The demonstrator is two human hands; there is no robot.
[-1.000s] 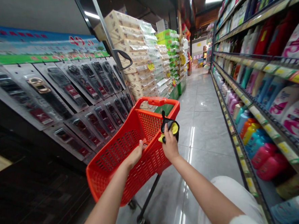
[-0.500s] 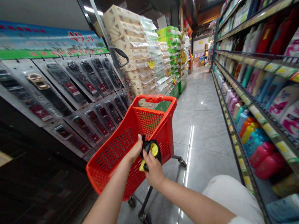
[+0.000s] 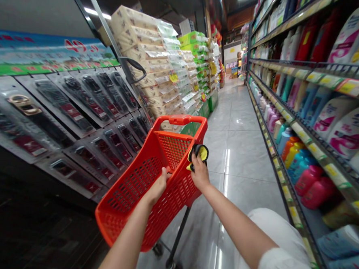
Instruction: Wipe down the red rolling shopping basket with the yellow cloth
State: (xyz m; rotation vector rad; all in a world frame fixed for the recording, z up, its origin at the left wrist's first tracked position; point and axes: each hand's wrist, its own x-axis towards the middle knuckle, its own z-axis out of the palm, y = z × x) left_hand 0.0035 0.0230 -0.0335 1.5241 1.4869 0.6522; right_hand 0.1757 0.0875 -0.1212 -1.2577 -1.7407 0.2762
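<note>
A black-and-yellow item [image 3: 203, 153] sits just right of the frame's middle, in the right hand [image 3: 199, 173], fingers closed around it beside the red cart [image 3: 173, 196]. The left hand [image 3: 157, 186] (thumb raised, grip unclear) is at the cart's rim. Half a second ago, the item was lower and further left.
</note>
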